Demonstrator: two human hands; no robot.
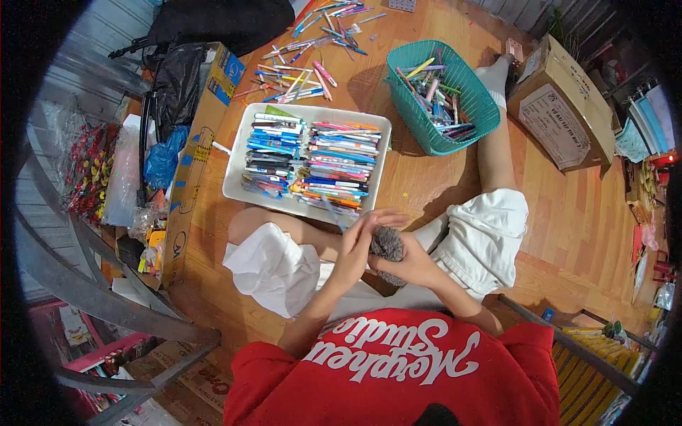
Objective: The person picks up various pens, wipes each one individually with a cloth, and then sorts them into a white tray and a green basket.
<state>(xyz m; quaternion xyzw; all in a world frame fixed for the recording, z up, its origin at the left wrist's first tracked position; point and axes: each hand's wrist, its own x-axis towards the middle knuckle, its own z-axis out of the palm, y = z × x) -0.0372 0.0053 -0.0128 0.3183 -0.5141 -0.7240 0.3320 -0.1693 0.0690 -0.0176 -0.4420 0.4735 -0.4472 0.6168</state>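
Observation:
My left hand (357, 247) is closed around a slim pale-blue pen (332, 212), whose blurred end sticks out over the near edge of the white tray. Pressed up against it, my right hand (412, 263) grips a fuzzy grey cloth (387, 243) bunched between the two palms. The pen's other end is hidden by fingers. Just beyond my hands, the white tray (236, 160) holds two stacked columns of pens and markers (342, 160) lying sideways.
A teal plastic basket (462, 135) with loose pens stands right of the tray. More pens (312, 64) lie scattered on the wooden floor behind. Cardboard boxes (561, 106) stand at the right, another long box (192, 192) at the left. My legs flank the work area.

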